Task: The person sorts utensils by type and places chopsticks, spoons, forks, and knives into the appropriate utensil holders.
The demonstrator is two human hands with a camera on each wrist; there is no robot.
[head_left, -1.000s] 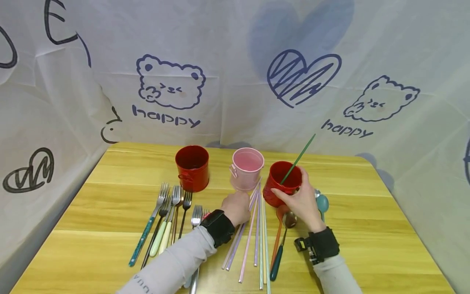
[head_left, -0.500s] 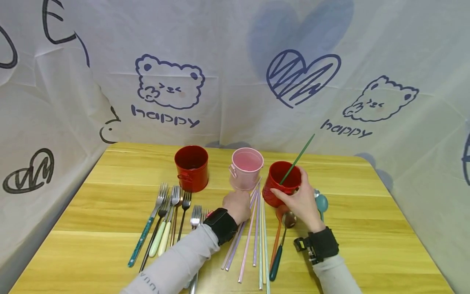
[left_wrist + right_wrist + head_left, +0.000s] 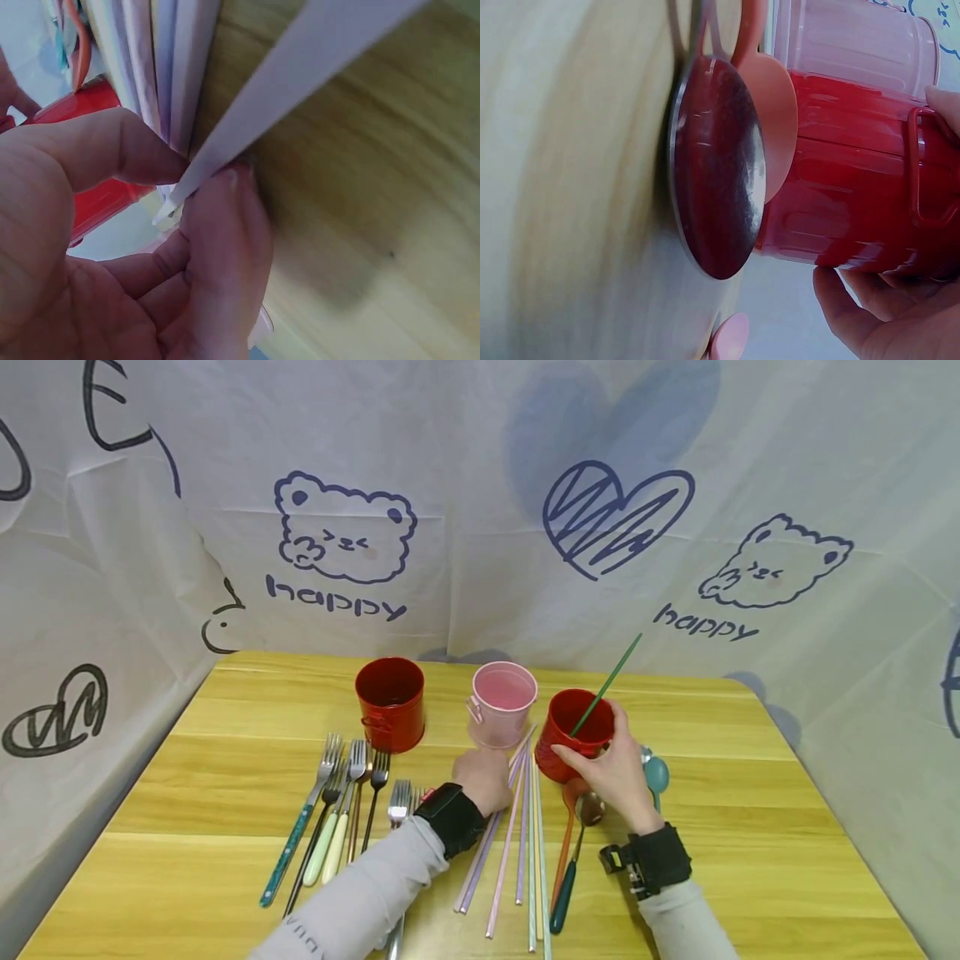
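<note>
In the left wrist view my left hand [image 3: 217,247] pinches a pale lilac chopstick [image 3: 255,112] near its thin end, between thumb and forefinger. From the head view this hand [image 3: 483,781] is low over the table, just in front of a pink bucket [image 3: 501,727]. More pastel chopsticks [image 3: 506,877] lie beside it in a loose fan. On the other side, my right hand [image 3: 611,768] grips a red bucket [image 3: 555,752], thumb at the near rim and fingers round the right side. One green chopstick [image 3: 611,681] leans inside that bucket.
A second red bucket [image 3: 392,718] stands at the back left. Several forks [image 3: 322,810] lie left of my left forearm. Beside the right hand are an orange spoon [image 3: 566,835], a metal spoon with a dark green handle [image 3: 573,877] and a teal spoon [image 3: 657,774].
My left hand has shifted very slightly among the chopsticks. The right hand keeps its grip on the red bucket, and the green chopstick inside has not moved.
</note>
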